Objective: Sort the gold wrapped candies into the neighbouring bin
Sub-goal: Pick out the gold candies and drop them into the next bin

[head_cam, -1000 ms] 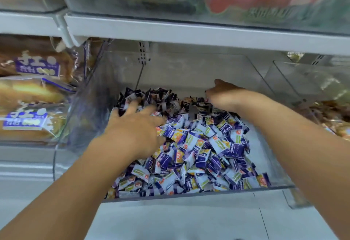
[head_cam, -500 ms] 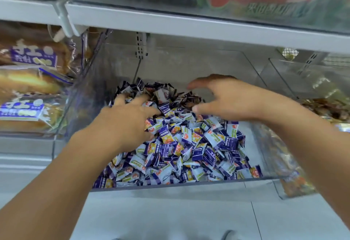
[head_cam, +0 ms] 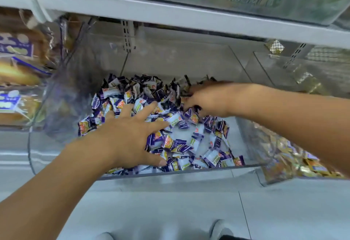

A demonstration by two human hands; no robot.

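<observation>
The candies (head_cam: 166,126) lie every which way in the bin (head_cam: 170,172), the left hand (head_cam: 128,135) flat and spread on them, the right hand (head_cam: 206,99) curled into the pile, blurred, grip unclear

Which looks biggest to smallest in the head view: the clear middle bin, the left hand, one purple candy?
1. Clear middle bin, spanning the shelf section.
2. Left hand, though nearness to the camera enlarges it.
3. One purple candy, smallest.

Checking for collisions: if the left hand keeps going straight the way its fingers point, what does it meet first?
Probably the purple-and-white candies heaped toward the back; the left hand already lies on them, fingers spread.
</observation>
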